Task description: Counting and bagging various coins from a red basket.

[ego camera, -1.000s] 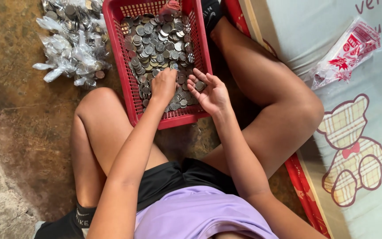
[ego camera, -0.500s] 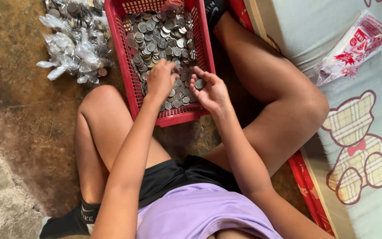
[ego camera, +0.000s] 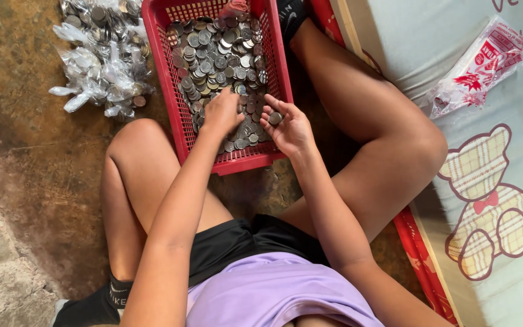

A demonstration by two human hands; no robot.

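A red plastic basket (ego camera: pixel 178 109) sits on the floor between my knees, filled with many silver coins (ego camera: pixel 213 51). My left hand (ego camera: pixel 220 114) reaches palm down into the coin pile near the basket's front, fingers curled among the coins. My right hand (ego camera: pixel 288 128) is cupped palm up over the basket's front right corner, with a few coins (ego camera: pixel 275 117) resting on its fingers.
A heap of small clear plastic bags with coins (ego camera: pixel 101 57) lies on the brown floor left of the basket. To the right is a pale mattress with a bear print (ego camera: pixel 485 200), and a red-and-white pack of plastic bags (ego camera: pixel 479 63) lies on it.
My left hand has kept shifting over the coins near the basket's front. My right hand stays cupped with coins; the view has shifted slightly.
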